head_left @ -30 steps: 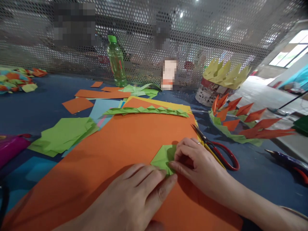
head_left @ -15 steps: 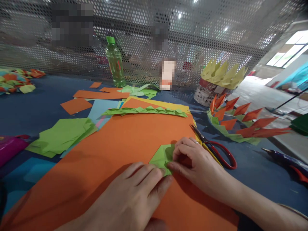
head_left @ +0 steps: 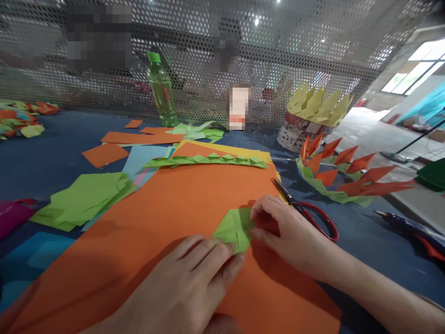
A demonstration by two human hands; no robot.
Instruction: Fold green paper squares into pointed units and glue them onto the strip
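Note:
A small folded piece of green paper (head_left: pixel 233 226) lies on a large orange sheet (head_left: pixel 194 195), with creases across its face. My left hand (head_left: pixel 198 273) presses its fingertips on the paper's lower left edge, holding it against the sheet. At the right edge, my right hand (head_left: pixel 283 229) is closed, with thumb and forefinger pinching the paper; the tips are slightly blurred. Behind them, a green folded-paper strip (head_left: pixel 208 161) with a zigzag edge runs along the far side of the orange sheet. Red-handled scissors (head_left: pixel 299 204) lie just beyond my right hand.
A stack of green paper (head_left: pixel 86 197) lies to the left, near orange paper pieces (head_left: pixel 104 154). A green bottle (head_left: pixel 162 93) stands by the perforated metal screen (head_left: pixel 194 55). To the right are an orange-and-green paper ring (head_left: pixel 333 192), a yellow-topped paper piece (head_left: pixel 313 116) and a dark pointed tool (head_left: pixel 410 227).
My right thumb and fingertips have shifted from the green paper's middle to its right edge, uncovering more of its creased face. My left hand stays on the paper. The view has shifted slightly.

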